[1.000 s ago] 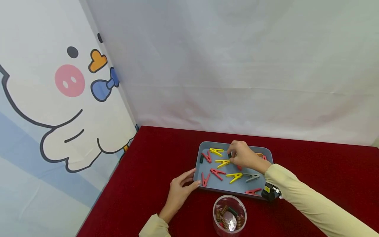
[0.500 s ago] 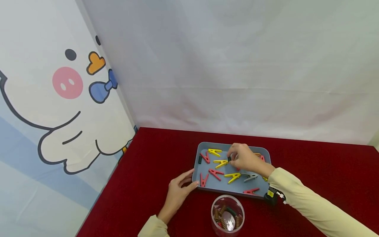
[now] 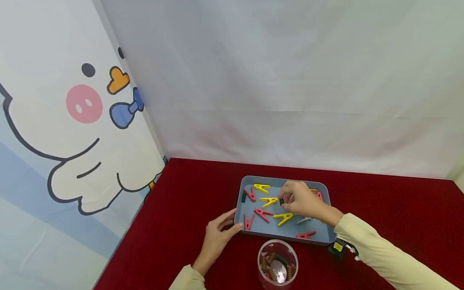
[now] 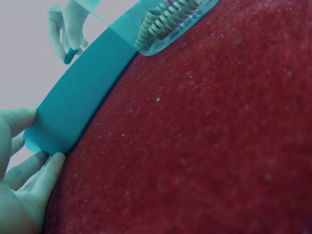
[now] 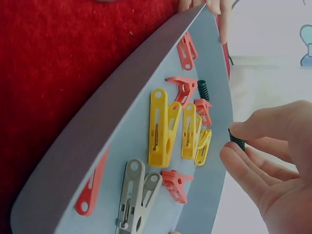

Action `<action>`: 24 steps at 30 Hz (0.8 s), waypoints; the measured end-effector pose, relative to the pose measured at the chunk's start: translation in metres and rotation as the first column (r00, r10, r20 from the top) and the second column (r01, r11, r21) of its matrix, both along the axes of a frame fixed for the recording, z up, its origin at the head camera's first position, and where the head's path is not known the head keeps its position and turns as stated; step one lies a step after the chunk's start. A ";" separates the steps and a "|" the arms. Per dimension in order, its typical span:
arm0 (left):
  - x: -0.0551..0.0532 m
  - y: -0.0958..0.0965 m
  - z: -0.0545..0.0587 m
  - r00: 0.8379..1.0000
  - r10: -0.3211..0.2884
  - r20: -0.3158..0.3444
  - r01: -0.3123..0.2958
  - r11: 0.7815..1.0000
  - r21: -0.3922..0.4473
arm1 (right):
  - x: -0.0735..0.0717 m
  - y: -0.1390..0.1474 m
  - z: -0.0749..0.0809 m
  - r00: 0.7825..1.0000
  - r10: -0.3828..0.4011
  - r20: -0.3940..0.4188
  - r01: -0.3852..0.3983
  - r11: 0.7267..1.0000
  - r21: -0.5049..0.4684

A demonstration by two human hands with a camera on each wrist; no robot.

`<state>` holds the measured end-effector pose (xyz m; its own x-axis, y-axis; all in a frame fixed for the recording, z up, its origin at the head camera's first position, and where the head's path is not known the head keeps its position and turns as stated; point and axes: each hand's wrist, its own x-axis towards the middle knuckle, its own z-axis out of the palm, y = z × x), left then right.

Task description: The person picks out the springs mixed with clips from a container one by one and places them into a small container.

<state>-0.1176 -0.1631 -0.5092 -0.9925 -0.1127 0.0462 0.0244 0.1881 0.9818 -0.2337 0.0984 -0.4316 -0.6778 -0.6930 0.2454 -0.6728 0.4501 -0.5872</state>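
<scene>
My right hand [image 3: 299,197] pinches a dark green spring [image 5: 237,140] between thumb and fingertips, above the blue-grey tray [image 3: 257,229]. In the left wrist view this spring [image 4: 70,55] hangs from those fingertips. The thumb and fingers of my left hand [image 3: 217,235] grip the near left corner of the tray. Yellow clothespins [image 5: 163,129], red clothespins [image 5: 186,51] and a grey clothespin [image 5: 134,195] lie inside. A second dark green spring [image 5: 203,90] rests by the tray's left wall. My right hand and forearm hide part of the tray's right side.
In front of the tray stands a clear round jar [image 3: 261,274] with several brown springs [image 3: 289,272], a green spring [image 3: 281,259] and a small red thing inside. Red cloth [image 3: 195,193] covers the table, backed by a white curtain [image 3: 290,80] and a cartoon-printed one [image 3: 36,121].
My right hand has moved a little nearer to me, with the green spring pinched in its fingertips. My left hand stays at the tray corner. The view has shifted slightly.
</scene>
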 end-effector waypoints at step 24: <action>0.003 -0.001 0.000 1.000 -0.005 -0.029 0.006 1.000 0.026 | 0.032 0.008 0.011 0.999 0.019 0.034 -0.016 0.998 -0.060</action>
